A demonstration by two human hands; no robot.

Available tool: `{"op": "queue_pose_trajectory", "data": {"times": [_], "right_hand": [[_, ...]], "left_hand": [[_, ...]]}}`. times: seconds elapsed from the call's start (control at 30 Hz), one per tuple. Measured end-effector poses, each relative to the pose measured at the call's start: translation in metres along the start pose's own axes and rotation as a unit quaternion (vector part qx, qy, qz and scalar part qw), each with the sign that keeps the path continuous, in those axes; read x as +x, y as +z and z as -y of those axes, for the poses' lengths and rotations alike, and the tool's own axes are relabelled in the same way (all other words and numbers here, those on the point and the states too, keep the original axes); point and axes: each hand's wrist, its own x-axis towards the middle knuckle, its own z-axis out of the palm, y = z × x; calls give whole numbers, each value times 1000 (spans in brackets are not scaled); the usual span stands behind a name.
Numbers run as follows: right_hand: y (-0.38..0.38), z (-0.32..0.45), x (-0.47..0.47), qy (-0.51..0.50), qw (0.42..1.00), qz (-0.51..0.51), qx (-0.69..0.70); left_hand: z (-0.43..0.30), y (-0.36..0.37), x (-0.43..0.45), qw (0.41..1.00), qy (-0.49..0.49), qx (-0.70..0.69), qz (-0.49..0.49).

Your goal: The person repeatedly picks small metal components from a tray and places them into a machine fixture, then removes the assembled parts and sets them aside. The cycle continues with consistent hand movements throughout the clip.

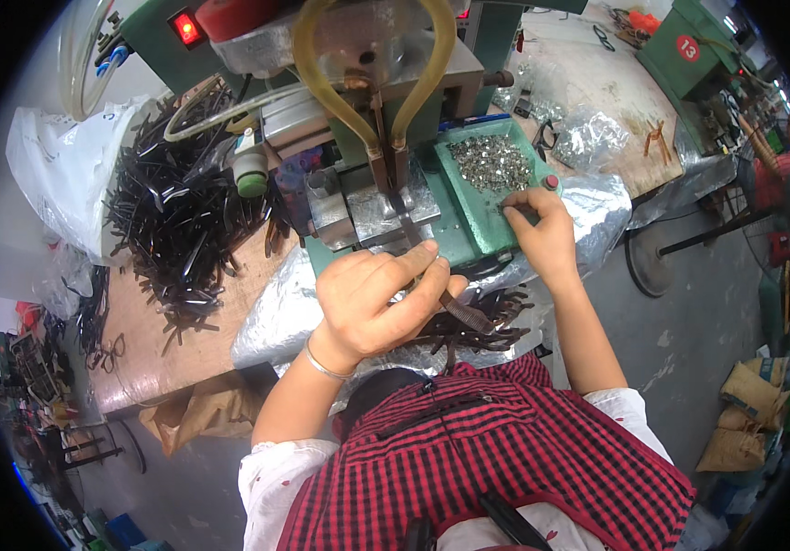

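Note:
My left hand (388, 296) grips a narrow dark brown handle-like piece (464, 313) with a ribbed lower end. Its upper end lies at the metal block (395, 213) of a green bench machine, under two upright guides joined to yellowish hoses (436, 69). The fingers of my right hand (543, 224) are bent together at the lower right of a green metal tray (484, 220); whether a small part is between the fingertips cannot be told. Small shiny metal parts (491, 162) are heaped in the tray's upper portion.
A large pile of dark glossy strips (181, 213) lies on the wooden bench at left, beside a white plastic bag (64, 172). More dark pieces (505, 310) lie on silver foil near my body. A red button (551, 182) is right of the tray. Scissors (109, 351) lie at the bench's left.

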Motion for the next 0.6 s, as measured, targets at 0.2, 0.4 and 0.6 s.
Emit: {"op": "queue_pose_trajectory", "data": {"times": [0.2, 0.4, 0.6], "right_hand": [[10, 9, -4, -114, 979, -35, -167], [11, 26, -10, 123, 992, -28, 22], [21, 42, 3, -65, 988, -47, 133]], "left_hand": [[-17, -5, -6, 995, -88, -34, 10], [-33, -88, -37, 975, -138, 171, -45], [71, -130, -64, 912, -252, 322, 21]]}}
